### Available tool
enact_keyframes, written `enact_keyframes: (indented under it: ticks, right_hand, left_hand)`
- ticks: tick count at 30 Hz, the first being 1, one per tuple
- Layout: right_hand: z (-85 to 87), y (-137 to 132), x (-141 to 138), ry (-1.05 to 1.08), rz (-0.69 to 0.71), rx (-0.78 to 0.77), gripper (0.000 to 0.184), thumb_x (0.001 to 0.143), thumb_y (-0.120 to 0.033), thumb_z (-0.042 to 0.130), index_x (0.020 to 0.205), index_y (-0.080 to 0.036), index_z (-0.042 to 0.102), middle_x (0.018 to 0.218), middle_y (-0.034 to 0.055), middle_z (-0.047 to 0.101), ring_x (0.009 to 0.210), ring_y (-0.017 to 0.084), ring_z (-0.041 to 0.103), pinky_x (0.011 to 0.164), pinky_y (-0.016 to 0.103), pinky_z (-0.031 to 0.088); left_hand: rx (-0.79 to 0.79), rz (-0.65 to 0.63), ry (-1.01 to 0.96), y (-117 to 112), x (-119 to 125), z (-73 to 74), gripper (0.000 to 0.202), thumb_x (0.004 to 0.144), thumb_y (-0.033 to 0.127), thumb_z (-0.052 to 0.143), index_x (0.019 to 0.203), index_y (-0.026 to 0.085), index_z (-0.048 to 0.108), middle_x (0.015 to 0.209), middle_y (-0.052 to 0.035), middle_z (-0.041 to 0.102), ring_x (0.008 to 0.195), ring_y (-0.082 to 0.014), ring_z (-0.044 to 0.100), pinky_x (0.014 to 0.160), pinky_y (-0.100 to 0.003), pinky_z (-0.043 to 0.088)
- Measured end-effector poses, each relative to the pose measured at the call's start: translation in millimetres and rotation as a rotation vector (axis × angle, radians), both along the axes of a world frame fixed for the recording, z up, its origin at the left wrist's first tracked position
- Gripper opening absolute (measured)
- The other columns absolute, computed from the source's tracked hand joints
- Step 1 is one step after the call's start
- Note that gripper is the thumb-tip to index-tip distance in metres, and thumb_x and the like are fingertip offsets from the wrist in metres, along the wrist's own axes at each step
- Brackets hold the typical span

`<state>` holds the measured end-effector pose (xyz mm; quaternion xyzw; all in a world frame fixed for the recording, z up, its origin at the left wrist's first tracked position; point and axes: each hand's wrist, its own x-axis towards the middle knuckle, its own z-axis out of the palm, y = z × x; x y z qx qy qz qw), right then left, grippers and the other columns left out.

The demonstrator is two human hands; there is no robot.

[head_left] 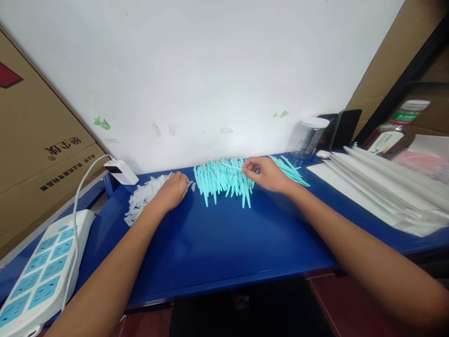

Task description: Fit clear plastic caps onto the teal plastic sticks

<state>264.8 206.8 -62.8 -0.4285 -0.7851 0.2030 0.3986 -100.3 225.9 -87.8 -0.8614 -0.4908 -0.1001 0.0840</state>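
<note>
My right hand (268, 173) pinches one slim turquoise stick (231, 166), tapered like a pen barrel, just above a pile of the same turquoise sticks (213, 180). Under and beyond that hand lies a smaller group of these sticks (289, 171). My left hand (175, 189) rests with curled fingers at the right edge of a heap of small translucent white plastic pieces (143, 199), which look like caps. A whitish bit shows at its fingertips, too small to name surely. One loose translucent piece (193, 186) lies just right of it.
On the left are a white power strip (52, 267), a white charger with a cable (121, 172) and a cardboard box (42, 150). A clear jar (308, 138), a stack of white bags (386, 187) and a bottle (393, 128) stand right. The blue table (224, 243) meets a white wall.
</note>
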Motion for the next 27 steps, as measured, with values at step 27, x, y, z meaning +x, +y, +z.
enact_keyframes:
  ticks: [27]
  right_hand:
    - [14.7, -19, -14, 0.112, 0.126, -0.088, 0.025, 0.093, -0.041, 0.069, 0.095, -0.019, 0.081, 0.098, 0.0061, 0.08, 0.097, 0.023, 0.073, 0.08, 0.032, 0.056]
  left_hand:
    - [-0.437, -0.124, -1.055, -39, 67, 19.0, 0.037, 0.092, 0.052, 0.071, 0.105, 0.017, 0.069, 0.087, -0.0074, 0.076, 0.078, -0.0201, 0.071, 0.068, -0.031, 0.055]
